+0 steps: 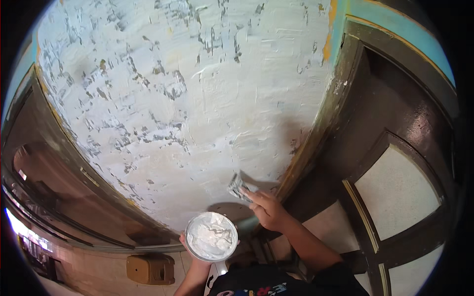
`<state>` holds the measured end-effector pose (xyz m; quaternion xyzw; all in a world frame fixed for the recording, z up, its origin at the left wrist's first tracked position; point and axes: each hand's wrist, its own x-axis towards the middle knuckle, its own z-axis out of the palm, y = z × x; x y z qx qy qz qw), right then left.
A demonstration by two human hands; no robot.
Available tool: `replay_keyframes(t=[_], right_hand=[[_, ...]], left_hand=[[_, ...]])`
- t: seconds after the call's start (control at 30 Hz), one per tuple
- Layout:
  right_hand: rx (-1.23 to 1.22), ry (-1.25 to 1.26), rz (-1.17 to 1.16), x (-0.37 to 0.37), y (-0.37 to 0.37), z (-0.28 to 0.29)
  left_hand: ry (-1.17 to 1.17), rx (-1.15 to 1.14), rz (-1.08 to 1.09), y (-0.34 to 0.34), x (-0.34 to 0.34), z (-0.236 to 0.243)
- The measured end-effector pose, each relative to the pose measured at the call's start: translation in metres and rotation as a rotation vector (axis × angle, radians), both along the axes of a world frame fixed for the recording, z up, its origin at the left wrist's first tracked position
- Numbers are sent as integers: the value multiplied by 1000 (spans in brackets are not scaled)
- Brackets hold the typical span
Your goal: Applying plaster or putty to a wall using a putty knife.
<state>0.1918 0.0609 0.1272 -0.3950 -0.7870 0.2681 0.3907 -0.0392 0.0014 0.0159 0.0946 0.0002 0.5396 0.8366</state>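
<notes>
My right hand (pixel 266 209) is closed round a putty knife (pixel 239 187), its blade smeared with white and lying at the lower part of the wall (pixel 212 143). White filler coats much of that wall, with grey patches showing through, mostly on its left and upper parts. Low in the middle, my left hand (pixel 183 240) holds up a round tub (pixel 211 237) full of thick white putty. Only some fingertips show at the tub's sides; the rest of that hand is hidden beneath it.
A dark wooden door (pixel 395 108) with pale panels stands on the right, its worn frame edging the wall. Another dark wood frame (pixel 64 148) borders the left. A brown plastic stool (pixel 150 269) stands on the tiled floor (pixel 98 266) at lower left.
</notes>
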Motion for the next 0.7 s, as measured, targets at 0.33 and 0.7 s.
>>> replay_keyframes(t=[0.33, 0.7], right_hand=[[766, 20, -335, -60, 47, 138], [677, 47, -462, -83, 65, 142]], left_hand=[[180, -57, 105, -11, -8, -23], [-31, -159, 32, -20, -21, -15]])
